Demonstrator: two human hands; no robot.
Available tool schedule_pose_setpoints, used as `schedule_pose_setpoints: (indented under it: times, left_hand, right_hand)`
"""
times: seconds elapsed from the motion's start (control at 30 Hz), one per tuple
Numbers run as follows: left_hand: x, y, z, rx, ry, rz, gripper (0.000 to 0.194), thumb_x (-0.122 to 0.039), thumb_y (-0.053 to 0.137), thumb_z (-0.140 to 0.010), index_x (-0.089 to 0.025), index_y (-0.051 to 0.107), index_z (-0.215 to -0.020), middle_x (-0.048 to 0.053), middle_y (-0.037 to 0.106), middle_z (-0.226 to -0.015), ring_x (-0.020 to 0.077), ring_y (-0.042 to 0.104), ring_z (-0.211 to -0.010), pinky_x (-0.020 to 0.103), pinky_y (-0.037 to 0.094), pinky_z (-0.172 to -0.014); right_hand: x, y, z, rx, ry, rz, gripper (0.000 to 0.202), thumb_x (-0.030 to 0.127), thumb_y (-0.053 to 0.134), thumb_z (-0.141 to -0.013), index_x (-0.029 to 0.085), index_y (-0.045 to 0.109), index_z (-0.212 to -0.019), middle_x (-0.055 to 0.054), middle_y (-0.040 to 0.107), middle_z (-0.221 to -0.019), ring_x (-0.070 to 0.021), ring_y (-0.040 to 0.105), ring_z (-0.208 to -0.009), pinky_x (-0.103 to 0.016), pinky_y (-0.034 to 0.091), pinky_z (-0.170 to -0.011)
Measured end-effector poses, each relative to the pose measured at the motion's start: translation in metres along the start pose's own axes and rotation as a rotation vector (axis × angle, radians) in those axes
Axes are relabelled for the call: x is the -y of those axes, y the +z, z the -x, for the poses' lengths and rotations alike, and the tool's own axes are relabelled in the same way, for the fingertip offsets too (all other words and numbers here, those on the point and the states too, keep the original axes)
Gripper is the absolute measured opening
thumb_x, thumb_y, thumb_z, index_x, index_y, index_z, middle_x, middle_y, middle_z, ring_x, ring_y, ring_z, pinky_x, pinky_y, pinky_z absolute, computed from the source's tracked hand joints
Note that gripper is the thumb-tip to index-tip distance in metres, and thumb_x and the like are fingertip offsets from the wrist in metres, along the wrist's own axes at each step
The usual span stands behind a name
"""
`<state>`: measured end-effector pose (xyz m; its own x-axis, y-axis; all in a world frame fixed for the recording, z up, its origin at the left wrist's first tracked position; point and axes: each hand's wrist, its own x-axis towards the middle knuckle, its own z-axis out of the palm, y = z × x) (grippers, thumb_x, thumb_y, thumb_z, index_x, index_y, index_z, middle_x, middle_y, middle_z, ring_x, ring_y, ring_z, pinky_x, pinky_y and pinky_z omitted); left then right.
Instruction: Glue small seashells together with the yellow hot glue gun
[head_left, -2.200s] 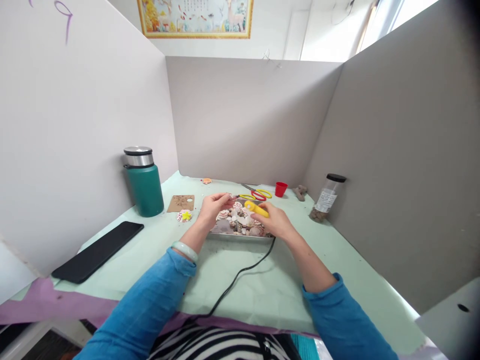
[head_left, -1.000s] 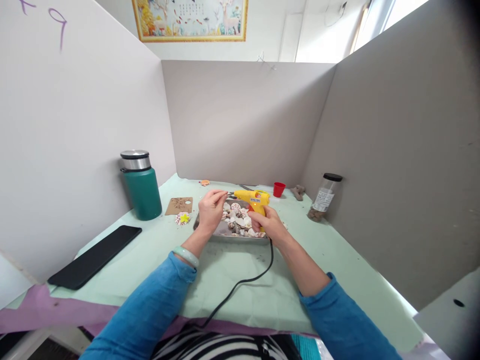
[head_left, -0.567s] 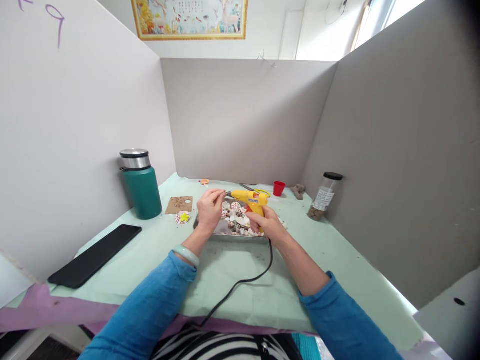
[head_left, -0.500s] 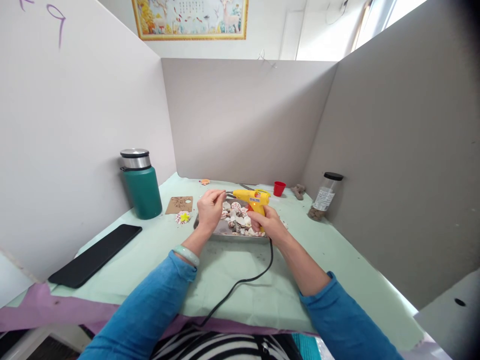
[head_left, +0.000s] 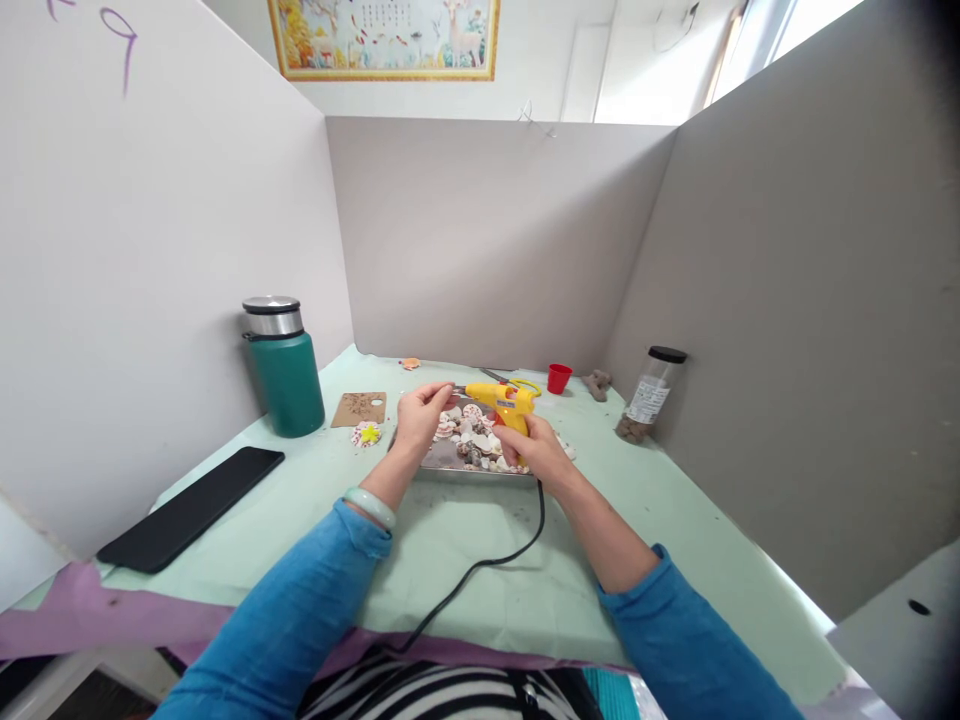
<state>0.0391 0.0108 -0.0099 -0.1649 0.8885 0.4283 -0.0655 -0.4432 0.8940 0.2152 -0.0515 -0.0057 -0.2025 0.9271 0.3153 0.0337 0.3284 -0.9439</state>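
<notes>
A yellow hot glue gun point(head_left: 504, 399) is gripped by my right hand point(head_left: 538, 450), its nozzle pointing left and its black cord running down to the table's front edge. My left hand point(head_left: 421, 415) is closed in a pinch right at the nozzle tip; whatever sits between its fingertips is too small to make out. Beneath both hands lies a metal tray point(head_left: 450, 474) with many seashells point(head_left: 476, 430) heaped in it. Left of the tray are a shell piece with a yellow star point(head_left: 367, 434) and a brown board point(head_left: 359, 409) with small bits on it.
A green flask point(head_left: 283, 370) and a black flat case point(head_left: 193, 508) occupy the left side. At the back are a red cup point(head_left: 559, 378), yellow-handled scissors point(head_left: 525, 386) and an orange piece point(head_left: 409, 364). A lidded jar point(head_left: 650, 395) stands right, by the partition.
My left fingers have shifted slightly, staying pinched by the nozzle. The glue gun has dipped very slightly, showing more of the scissors behind it.
</notes>
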Motion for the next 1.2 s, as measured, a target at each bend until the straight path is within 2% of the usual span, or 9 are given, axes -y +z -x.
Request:
schedule_pose_setpoints:
  times: [0.33,1.2]
  left_hand:
    - [-0.0042,-0.0003,0.0006,0.032,-0.117,0.223,0.030,-0.030,0.073,-0.063,-0.010,0.065,-0.083,0.004,0.066,-0.072,0.0148,0.064,-0.066,0.031,0.052,-0.072]
    - [-0.0043,-0.0006,0.0012,0.034,-0.104,0.182,0.026,-0.030,0.073,-0.062,-0.011,0.063,-0.077,0.004,0.065,-0.068,0.0153,0.064,-0.065,0.032,0.051,-0.072]
  right_hand:
    - [-0.0005,0.0008,-0.0006,0.003,0.012,0.012,0.027,0.033,0.057,-0.075,0.015,0.054,-0.095,0.008,0.043,-0.044,-0.0088,0.037,-0.043,-0.023,0.032,-0.048]
    - [0.0031,0.0005,0.0003,-0.010,0.034,0.056,0.026,0.033,0.058,-0.074,0.015,0.055,-0.093,0.008,0.043,-0.044,-0.0092,0.037,-0.041,-0.024,0.033,-0.047]
